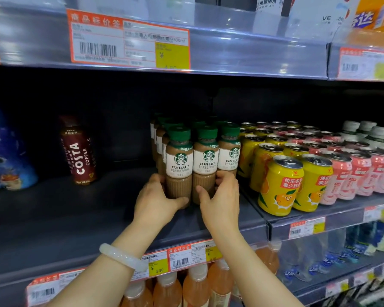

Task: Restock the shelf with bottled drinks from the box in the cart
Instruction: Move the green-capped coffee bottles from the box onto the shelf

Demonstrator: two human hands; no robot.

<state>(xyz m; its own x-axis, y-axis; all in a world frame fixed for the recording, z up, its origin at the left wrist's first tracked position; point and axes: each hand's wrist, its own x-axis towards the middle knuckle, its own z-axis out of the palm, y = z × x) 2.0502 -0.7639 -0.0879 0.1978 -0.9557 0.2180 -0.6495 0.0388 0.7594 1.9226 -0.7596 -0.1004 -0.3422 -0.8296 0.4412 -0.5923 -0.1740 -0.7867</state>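
Observation:
Several green-capped Caffe Latte bottles (pixel 205 160) stand in rows on the dark middle shelf (pixel 75 213). My left hand (pixel 157 200) grips the base of the front left bottle (pixel 179 165), thumb across its front. My right hand (pixel 222 198) grips the base of the bottle beside it, fingers curled behind toward the third front bottle (pixel 230 151). A pale bangle sits on my left wrist. The box and cart are out of view.
A lone Costa Coffee bottle (pixel 80 151) stands left of the group, with bare shelf between. Yellow cans (pixel 279 185) and pink cans (pixel 350 171) crowd the right side. Price tags (pixel 186 255) line the shelf edge; orange drink bottles (pixel 195 286) stand below.

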